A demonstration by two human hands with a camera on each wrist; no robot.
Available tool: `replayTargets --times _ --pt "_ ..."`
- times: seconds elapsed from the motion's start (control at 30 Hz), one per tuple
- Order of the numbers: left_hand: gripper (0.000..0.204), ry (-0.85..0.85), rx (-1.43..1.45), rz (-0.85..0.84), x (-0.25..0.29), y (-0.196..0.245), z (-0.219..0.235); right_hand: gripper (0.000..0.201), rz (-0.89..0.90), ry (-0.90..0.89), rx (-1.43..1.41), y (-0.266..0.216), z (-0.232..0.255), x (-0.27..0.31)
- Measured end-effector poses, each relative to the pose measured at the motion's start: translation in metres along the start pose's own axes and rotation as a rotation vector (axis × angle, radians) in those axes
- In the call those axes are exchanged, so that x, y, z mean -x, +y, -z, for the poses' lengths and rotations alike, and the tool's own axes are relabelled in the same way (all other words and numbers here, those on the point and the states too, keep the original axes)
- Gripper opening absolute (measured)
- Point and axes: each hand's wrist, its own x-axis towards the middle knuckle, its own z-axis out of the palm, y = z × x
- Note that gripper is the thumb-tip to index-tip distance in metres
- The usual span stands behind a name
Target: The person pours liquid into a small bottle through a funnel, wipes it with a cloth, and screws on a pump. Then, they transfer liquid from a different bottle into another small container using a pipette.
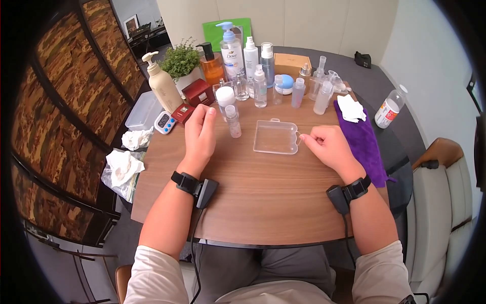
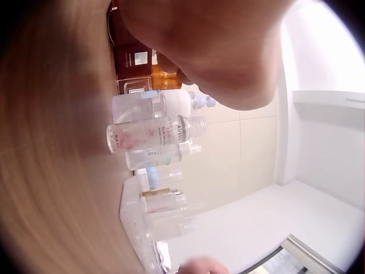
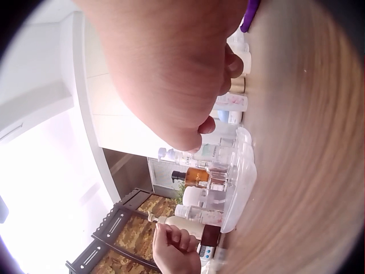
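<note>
My left hand [image 1: 201, 136] is loosely curled with nothing in it, between the dark red boxes and a small clear bottle [image 1: 233, 123] with pinkish contents. The left wrist view shows that bottle [image 2: 145, 136] standing apart from the hand. My right hand [image 1: 328, 147] is loosely curled too, its thumb tip beside the right edge of a clear plastic case [image 1: 273, 138] in the head view. Seen from the right wrist, the right hand [image 3: 171, 85] is raised beside the case [image 3: 242, 182], with fingertips apart from it.
Pump bottles, including a beige one [image 1: 164, 86], and several small clear bottles stand along the back. A timer [image 1: 165, 122] and crumpled tissues [image 1: 123, 167] lie at left. At right are a purple towel [image 1: 362, 144] and a labelled plastic bottle [image 1: 390, 109].
</note>
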Motion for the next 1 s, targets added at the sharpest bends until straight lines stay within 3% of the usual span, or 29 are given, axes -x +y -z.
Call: replayTargets --times 0.07,0.13,0.2,0.27,0.3,0.77,1.0 --pt "0.03 -0.01 0.036 -0.08 0.004 0.005 -0.001 0.036 0.001 -0.047 0.035 0.005 -0.001 0.0" --pt "0.034 -0.284 -0.048 -0.163 0.007 0.011 0.0 0.033 -0.03 -0.067 0.002 0.0 -0.001 0.0" --pt "0.036 -0.38 -0.107 -0.133 0.008 0.016 -0.006 0.03 -0.07 -0.08 -0.031 -0.002 -0.002 0.002" --pt "0.036 -0.618 -0.203 -0.111 0.012 0.028 -0.012 0.026 -0.103 -0.081 0.028 -0.001 -0.001 0.0" --pt "0.033 -0.652 -0.222 -0.007 0.014 0.03 -0.015 0.026 -0.111 -0.073 0.03 -0.001 -0.001 0.0" --pt "0.023 -0.705 -0.307 0.013 0.015 0.03 -0.021 0.02 -0.101 -0.121 -0.06 0.0 -0.006 0.001" --pt "0.022 -0.719 -0.266 -0.063 0.015 0.024 -0.023 0.02 -0.036 -0.094 -0.032 0.006 -0.009 0.001"
